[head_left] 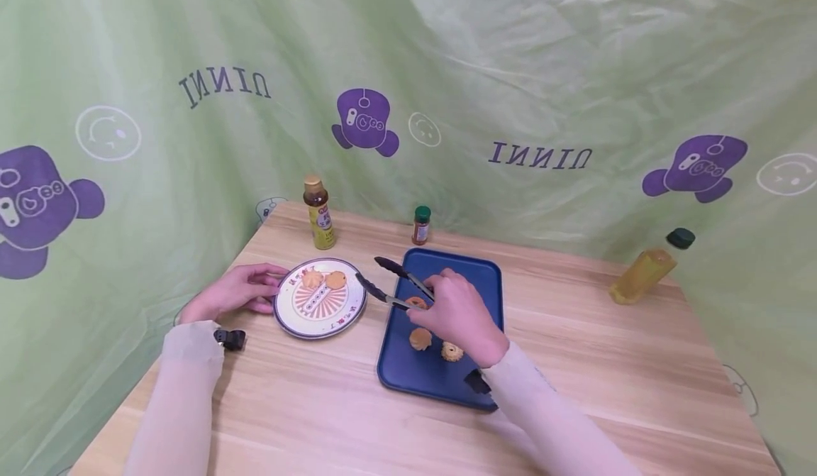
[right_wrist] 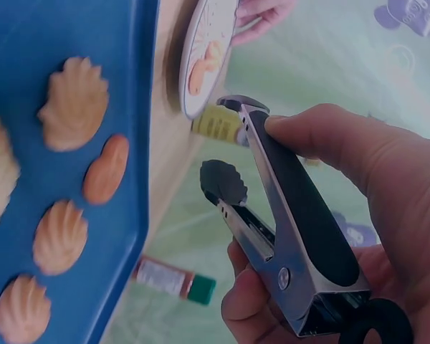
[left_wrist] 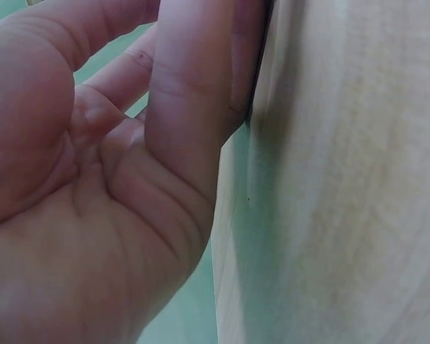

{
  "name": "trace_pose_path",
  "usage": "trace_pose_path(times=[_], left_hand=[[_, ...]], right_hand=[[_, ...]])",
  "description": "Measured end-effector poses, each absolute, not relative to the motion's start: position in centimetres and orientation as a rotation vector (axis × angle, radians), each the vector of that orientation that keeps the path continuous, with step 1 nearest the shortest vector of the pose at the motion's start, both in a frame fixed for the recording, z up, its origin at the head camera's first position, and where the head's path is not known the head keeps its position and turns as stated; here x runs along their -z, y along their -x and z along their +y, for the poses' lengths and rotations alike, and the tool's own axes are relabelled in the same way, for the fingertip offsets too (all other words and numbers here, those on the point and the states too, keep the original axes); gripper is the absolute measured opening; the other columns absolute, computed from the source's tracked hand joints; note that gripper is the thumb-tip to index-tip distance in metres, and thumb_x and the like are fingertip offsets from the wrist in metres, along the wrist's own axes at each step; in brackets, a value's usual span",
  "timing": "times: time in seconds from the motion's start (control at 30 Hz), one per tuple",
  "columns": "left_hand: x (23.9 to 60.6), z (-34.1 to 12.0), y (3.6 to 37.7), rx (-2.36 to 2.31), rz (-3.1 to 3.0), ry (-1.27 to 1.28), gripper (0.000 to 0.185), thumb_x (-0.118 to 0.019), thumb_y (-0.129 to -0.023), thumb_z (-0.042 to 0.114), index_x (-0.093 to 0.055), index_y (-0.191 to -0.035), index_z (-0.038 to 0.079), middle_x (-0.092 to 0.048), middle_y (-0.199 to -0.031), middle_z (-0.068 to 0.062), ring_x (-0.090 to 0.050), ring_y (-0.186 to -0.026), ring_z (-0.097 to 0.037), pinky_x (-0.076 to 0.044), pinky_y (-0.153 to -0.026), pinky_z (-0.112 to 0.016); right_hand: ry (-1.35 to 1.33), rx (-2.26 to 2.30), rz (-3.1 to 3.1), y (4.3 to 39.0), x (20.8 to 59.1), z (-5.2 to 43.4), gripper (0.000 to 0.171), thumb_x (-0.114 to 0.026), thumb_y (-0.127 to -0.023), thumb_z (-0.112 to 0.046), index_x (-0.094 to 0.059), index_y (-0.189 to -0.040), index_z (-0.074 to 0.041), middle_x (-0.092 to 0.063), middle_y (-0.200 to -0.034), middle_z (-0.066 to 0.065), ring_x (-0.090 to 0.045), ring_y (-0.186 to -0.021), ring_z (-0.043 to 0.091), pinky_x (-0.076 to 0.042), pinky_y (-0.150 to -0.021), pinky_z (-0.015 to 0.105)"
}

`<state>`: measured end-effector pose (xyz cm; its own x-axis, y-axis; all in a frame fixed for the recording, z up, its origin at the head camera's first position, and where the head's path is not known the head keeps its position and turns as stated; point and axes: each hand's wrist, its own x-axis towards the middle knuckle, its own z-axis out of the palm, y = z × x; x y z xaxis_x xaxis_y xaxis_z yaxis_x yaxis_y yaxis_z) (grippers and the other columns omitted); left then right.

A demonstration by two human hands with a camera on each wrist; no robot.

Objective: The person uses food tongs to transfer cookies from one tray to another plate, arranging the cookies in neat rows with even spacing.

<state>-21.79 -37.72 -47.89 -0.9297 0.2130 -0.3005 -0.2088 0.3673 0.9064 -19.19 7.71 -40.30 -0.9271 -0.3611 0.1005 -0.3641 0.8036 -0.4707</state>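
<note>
Cookies (head_left: pixel 420 338) lie on the blue tray (head_left: pixel 485 277) near the middle of the table (head_left: pixel 574 362), and two more sit on the round plate (head_left: pixel 287 316) toward its left edge, so moving them over looks part done. The right hand (head_left: pixel 456 316) grips the tongs (head_left: pixel 389 281), whose tips stand apart and empty between tray and plate; next they must pinch a cookie softly. The left hand (head_left: pixel 236 291) touches the plate's rim with loose fingers, and the cloth behind reads "UNINI" backwards.

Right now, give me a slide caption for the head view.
Right hand holds open tongs over a blue tray of cookies; left hand touches the plate.
</note>
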Motion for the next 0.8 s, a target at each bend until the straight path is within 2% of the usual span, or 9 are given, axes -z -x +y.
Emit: trace_pose_path(times=[0.1,0.33,0.6,0.8], left_hand=[[47.7,-37.7,21.9,-1.565,2.279,-0.016,0.062,-0.067,-0.111,0.005,-0.042,-0.166,-0.007,-0.065,-0.136,-0.025,-0.079,-0.096,-0.016,-0.076,-0.089,-0.036],[47.7,-38.0,21.8,-1.570,2.270,-0.008,0.062,-0.064,-0.112,0.003,-0.040,-0.167,-0.008,-0.064,-0.141,-0.028,-0.080,-0.098,-0.016,-0.076,-0.089,-0.036],[47.9,-37.8,21.6,-1.584,2.252,-0.003,0.062,-0.064,-0.112,0.003,-0.039,-0.168,-0.007,-0.064,-0.141,-0.027,-0.080,-0.099,-0.017,-0.076,-0.090,-0.038],[47.8,-37.7,21.8,-1.578,2.259,0.003,0.062,-0.064,-0.112,0.004,-0.040,-0.168,-0.006,-0.064,-0.140,-0.025,-0.080,-0.099,-0.016,-0.076,-0.090,-0.037]], right_hand=[[-0.550,-0.764,-2.989,18.9,40.2,9.1,0.048,-0.092,-0.087,-0.034,-0.082,-0.121,-0.001,-0.072,-0.105,0.010,-0.061,-0.085,0.023,-0.057,-0.066,0.032],[-0.599,-0.700,-2.988,17.8,39.9,11.0,0.051,-0.093,-0.085,-0.034,-0.082,-0.119,0.002,-0.072,-0.103,0.011,-0.057,-0.083,0.021,-0.049,-0.064,0.031],[-0.626,-0.619,-3.002,16.6,40.1,12.3,0.049,-0.096,-0.082,-0.033,-0.082,-0.114,0.002,-0.072,-0.103,0.010,-0.058,-0.083,0.020,-0.055,-0.069,0.034],[-0.556,-0.570,-3.049,16.7,40.4,13.8,0.054,-0.096,-0.082,-0.034,-0.080,-0.119,0.002,-0.072,-0.105,0.011,-0.061,-0.083,0.021,-0.060,-0.072,0.037]])
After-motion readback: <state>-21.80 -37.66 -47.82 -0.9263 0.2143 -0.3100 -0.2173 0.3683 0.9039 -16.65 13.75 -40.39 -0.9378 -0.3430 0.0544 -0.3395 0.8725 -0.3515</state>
